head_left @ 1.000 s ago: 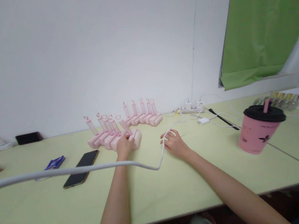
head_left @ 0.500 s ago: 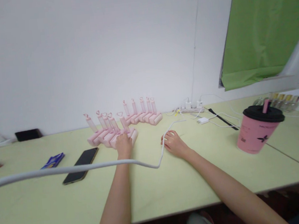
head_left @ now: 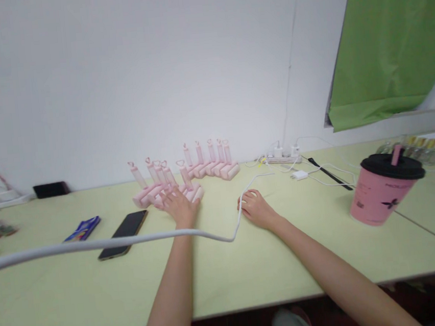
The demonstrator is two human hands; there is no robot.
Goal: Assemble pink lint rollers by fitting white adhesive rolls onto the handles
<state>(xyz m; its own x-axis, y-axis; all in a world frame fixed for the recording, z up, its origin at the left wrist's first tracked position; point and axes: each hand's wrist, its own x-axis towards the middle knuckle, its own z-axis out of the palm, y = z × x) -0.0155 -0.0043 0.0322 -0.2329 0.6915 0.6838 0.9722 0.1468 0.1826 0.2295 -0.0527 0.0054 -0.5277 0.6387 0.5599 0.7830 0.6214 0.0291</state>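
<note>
My left hand (head_left: 179, 206) lies over the front group of pink cylinders (head_left: 143, 197), touching them, with its fingers spread. These cylinders lie side by side on the table. Slim clear-pink tubes (head_left: 136, 176) with heart-shaped loops on top stand upright from them. Behind, nearer the wall, is a second similar group of pink cylinders (head_left: 230, 171). My right hand (head_left: 256, 209) rests on the table to the right, fingers loosely bent and slightly apart, with nothing visible in them. A white cable (head_left: 140, 238) crosses the view in front and passes over its fingertips.
On the left lie a black phone (head_left: 128, 225), a blue packet (head_left: 83, 228) and a dark flat object (head_left: 51, 190) by the wall. To the right stand a pink cup (head_left: 377, 199) with black lid, a power strip (head_left: 284, 160), a white charger (head_left: 299, 175) and several small bottles (head_left: 418, 147).
My left hand has gone from closed fingers at the front pink cylinders to spread fingers over them. My right hand stays on the table. The view has shifted slightly.
</note>
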